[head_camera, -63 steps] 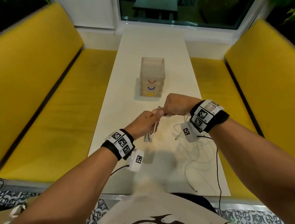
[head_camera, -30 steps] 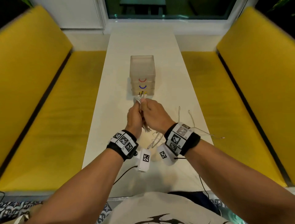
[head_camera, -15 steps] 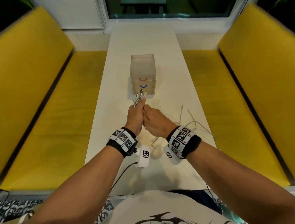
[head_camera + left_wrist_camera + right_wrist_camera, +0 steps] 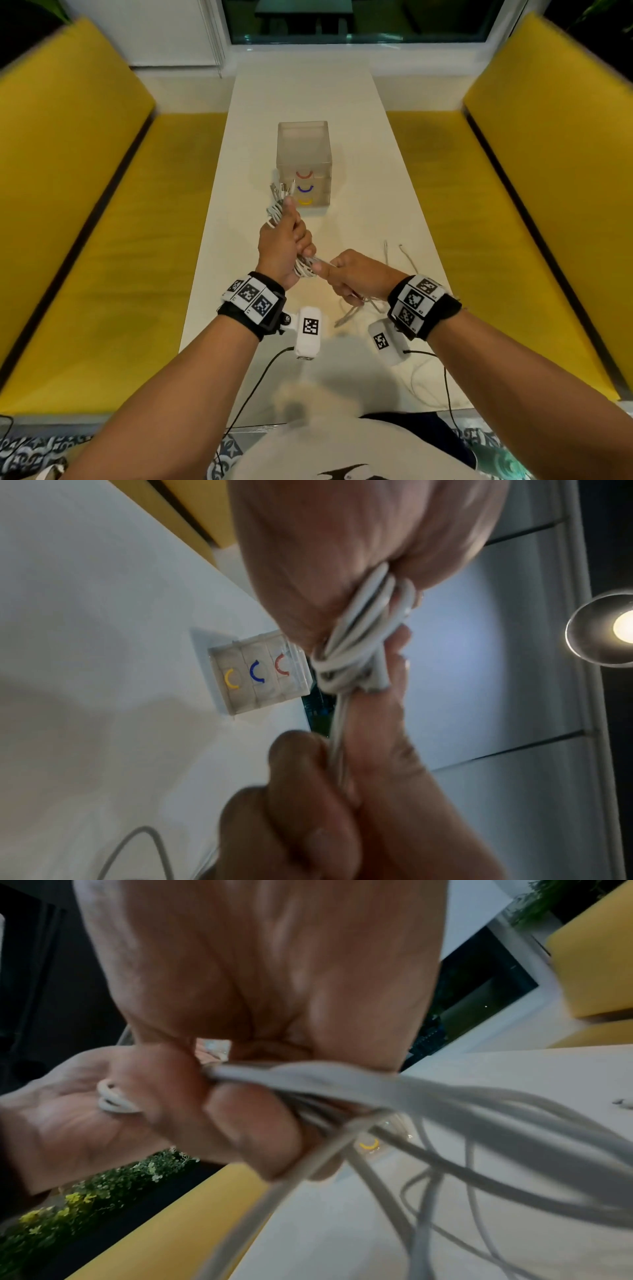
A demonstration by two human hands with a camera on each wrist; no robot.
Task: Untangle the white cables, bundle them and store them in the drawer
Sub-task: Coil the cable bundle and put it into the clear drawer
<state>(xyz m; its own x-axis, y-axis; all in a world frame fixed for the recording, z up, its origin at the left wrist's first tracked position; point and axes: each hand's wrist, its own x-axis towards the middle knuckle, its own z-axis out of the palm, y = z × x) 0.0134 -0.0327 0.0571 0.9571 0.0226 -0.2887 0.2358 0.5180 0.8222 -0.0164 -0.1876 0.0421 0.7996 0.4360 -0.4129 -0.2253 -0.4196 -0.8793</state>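
Since the earlier frame, the right hand [image 4: 356, 277] has drawn back toward the tabletop's near edge, fingers curled around loose white cables [image 4: 356, 308]. Left hand [image 4: 284, 240] grips the bundle [image 4: 275, 210] before the drawer unit [image 4: 303, 164]. Wrap under steady tension, each turn touching.

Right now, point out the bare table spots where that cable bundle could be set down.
Bare patches: the white table beyond the drawer unit toward the window, the strip left of the unit, and the strip right of it. Crowded: the near right, where loose cables trail from the right hand. The left hand grips the cable bundle.
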